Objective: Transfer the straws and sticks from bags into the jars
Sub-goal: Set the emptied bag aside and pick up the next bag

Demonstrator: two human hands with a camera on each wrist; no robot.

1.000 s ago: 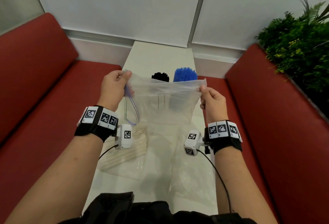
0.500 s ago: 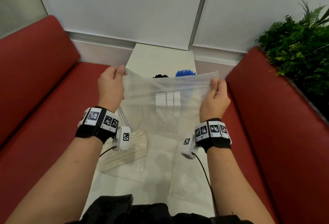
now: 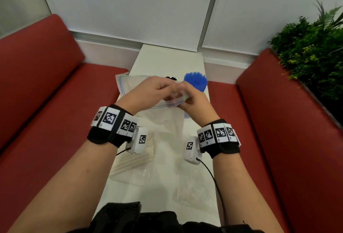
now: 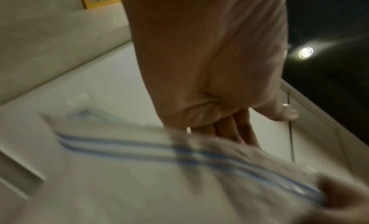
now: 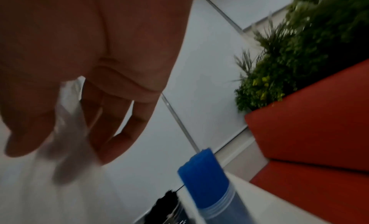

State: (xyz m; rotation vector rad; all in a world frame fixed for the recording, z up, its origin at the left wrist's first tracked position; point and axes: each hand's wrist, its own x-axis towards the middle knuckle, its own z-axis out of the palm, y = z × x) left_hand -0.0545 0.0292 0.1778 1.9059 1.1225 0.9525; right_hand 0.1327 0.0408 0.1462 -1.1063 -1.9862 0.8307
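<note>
Head view: both hands, left (image 3: 148, 93) and right (image 3: 194, 101), meet above the bench (image 3: 167, 62), pinching a clear bag (image 3: 167, 121) just before the blue straws (image 3: 195, 82).

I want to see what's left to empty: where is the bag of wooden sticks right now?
In the head view, the bag of wooden sticks lies flat on the white table, on the left side, partly hidden under the left wrist and its camera.

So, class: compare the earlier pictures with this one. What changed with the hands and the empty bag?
The left hand and right hand came together from wide apart, folding the clear bag they grip. The blue straws, black straws and bagged sticks stayed put.
</note>
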